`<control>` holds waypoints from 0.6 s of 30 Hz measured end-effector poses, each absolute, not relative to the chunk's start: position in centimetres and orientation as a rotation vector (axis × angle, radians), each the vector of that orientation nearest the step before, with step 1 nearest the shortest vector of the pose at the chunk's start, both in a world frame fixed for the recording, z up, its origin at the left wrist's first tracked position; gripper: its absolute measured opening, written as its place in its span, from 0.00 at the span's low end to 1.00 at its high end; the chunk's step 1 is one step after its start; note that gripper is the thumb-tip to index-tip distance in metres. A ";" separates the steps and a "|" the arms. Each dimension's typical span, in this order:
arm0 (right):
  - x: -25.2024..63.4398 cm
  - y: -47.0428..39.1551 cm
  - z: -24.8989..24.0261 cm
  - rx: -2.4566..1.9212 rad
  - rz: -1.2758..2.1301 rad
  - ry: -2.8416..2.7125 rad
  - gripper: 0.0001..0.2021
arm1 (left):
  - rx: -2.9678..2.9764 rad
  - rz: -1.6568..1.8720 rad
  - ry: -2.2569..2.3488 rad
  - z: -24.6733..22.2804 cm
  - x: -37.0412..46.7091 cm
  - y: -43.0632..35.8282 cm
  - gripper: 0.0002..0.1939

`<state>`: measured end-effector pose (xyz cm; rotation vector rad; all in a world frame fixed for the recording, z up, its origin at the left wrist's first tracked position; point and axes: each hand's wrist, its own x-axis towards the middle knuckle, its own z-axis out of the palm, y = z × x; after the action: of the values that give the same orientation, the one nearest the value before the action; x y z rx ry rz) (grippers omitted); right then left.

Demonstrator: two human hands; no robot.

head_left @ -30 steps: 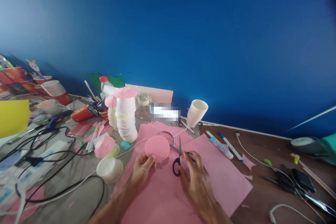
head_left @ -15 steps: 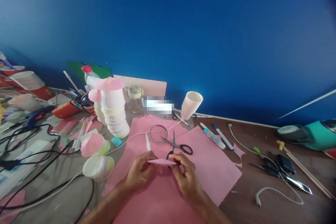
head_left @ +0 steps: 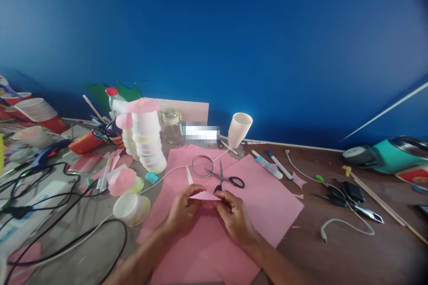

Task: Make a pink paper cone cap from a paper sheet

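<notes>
Between both hands is a small piece of pink paper (head_left: 203, 196), bent into a low peak. My left hand (head_left: 183, 208) pinches its left edge; my right hand (head_left: 234, 216) grips the right edge with thumb and fingers. Below them lie large pink sheets (head_left: 207, 249). Just beyond my right hand, black-handled scissors (head_left: 225, 179) rest with blades parted, one handle loop partly behind the fingers. A white pen-like stick (head_left: 189, 175) lies past my left hand. A ring of grey cable (head_left: 202, 166) sits beside the scissor tips.
Left stand stacked white cups with a pink paper top (head_left: 147, 138), a loose cup (head_left: 131, 209) and tangled black cables (head_left: 47, 200). Behind are a glass jar (head_left: 172, 127) and a cup stack (head_left: 240, 129). Right lie a glue stick (head_left: 267, 165), a blue marker (head_left: 280, 166) and more scissors (head_left: 366, 213).
The pink piece has tilted from nearly flat, edge-on, to a peaked shape showing more of its face. Both hands still hold it. The whole view has shifted slightly.
</notes>
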<state>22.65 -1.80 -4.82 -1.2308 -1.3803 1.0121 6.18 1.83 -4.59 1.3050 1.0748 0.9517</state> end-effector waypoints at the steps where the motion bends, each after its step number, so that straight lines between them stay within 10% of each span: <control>1: 22.6 -1.9 -4.7 -1.230 1.039 -1.373 0.12 | 1.381 0.942 1.067 -4.4 6.1 1.8 0.09; 18: 22.3 -2.6 -3.6 -1.293 0.726 -1.648 0.03 | 1.564 0.976 1.123 -5.0 5.4 1.8 0.05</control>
<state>22.25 -2.57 -3.56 -1.2926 -1.6483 0.7256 5.45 1.82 -5.04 1.5640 1.1226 0.9758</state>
